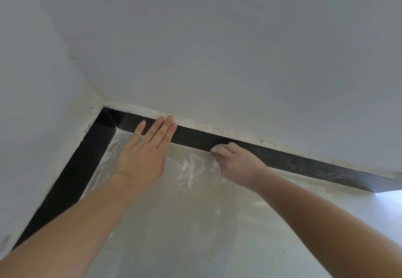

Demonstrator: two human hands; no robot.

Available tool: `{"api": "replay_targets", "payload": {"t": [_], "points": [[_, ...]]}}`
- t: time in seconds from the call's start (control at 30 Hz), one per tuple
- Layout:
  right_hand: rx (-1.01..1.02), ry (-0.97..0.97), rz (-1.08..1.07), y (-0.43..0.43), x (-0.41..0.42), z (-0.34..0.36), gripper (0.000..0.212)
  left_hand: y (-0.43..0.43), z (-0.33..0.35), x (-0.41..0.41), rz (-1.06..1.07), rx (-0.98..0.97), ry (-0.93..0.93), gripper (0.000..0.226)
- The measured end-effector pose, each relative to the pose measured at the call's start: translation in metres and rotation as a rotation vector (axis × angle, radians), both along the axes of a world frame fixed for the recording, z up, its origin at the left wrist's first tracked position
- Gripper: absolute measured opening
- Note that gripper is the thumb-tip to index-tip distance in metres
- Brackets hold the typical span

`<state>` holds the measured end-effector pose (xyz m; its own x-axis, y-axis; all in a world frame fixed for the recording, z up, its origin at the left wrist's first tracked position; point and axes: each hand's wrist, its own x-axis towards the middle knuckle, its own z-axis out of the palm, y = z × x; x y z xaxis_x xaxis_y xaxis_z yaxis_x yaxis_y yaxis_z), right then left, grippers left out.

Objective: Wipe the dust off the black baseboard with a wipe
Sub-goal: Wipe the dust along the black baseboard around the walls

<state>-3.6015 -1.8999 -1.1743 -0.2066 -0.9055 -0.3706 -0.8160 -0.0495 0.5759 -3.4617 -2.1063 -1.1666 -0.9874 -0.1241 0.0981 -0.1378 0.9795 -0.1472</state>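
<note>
A black baseboard [282, 160] runs along the foot of the far white wall, from a corner at the left towards the right. It continues down the left wall as a second black strip [87, 164]. My right hand [237, 164] is shut on a small white wipe [217, 147] and presses it against the baseboard's face near the middle. My left hand [143, 153] is flat with its fingers together; the fingertips lie over the baseboard left of the wipe, reaching its top edge. Grey dust streaks show on the baseboard right of the wipe.
White dust and powder [189, 169] lie smeared on the pale floor [195, 223] below the baseboard. A rough plaster seam [217, 128] runs above the baseboard. The two white walls meet in a corner [102, 105] at the left.
</note>
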Motion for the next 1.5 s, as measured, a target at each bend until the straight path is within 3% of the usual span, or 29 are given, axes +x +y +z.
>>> {"api": "replay_targets", "payload": {"t": [0.17, 0.27, 0.37, 0.43, 0.6, 0.83, 0.97, 1.07, 1.2, 1.27, 1.5], "points": [[0.054, 0.027, -0.164, 0.055, -0.005, 0.003, 0.007, 0.014, 0.006, -0.001, 0.075, -0.011, -0.047, 0.068], [0.052, -0.058, -0.246, 0.078, 0.001, 0.014, 0.008, 0.025, 0.01, -0.003, 0.118, 0.029, -0.044, 0.073], [0.115, -0.074, -0.171, 0.096, 0.01, 0.032, 0.002, 0.042, 0.009, -0.009, 0.056, 0.058, 0.0, 0.074], [0.036, -0.077, -0.06, 0.098, 0.013, 0.041, 0.005, 0.06, 0.008, -0.016, -0.087, 0.034, 0.034, 0.066], [-0.194, -0.018, 0.125, 0.054, -0.008, 0.04, 0.038, 0.082, 0.001, -0.039, -0.238, 0.005, 0.023, 0.061], [-0.167, 0.011, 0.114, 0.101, -0.041, 0.024, 0.014, 0.089, -0.004, -0.043, -0.181, -0.01, -0.012, 0.062], [-0.23, 0.007, 0.029, 0.15, -0.046, 0.026, 0.026, 0.092, 0.0, -0.043, -0.158, -0.04, -0.029, 0.061], [-0.093, -0.032, -0.161, 0.177, -0.042, 0.02, 0.007, 0.096, 0.004, -0.043, -0.144, -0.045, -0.045, 0.061], [0.1, -0.186, -0.417, 0.178, -0.026, 0.027, 0.011, 0.096, 0.005, -0.043, -0.136, -0.025, -0.05, 0.062], [0.085, -0.252, -0.366, 0.165, -0.018, 0.029, 0.017, 0.097, 0.005, -0.043, -0.134, -0.015, -0.054, 0.062], [-0.093, -0.083, -0.032, 0.1, -0.018, 0.011, 0.01, 0.099, 0.005, -0.044, -0.119, -0.045, -0.074, 0.063]]}}
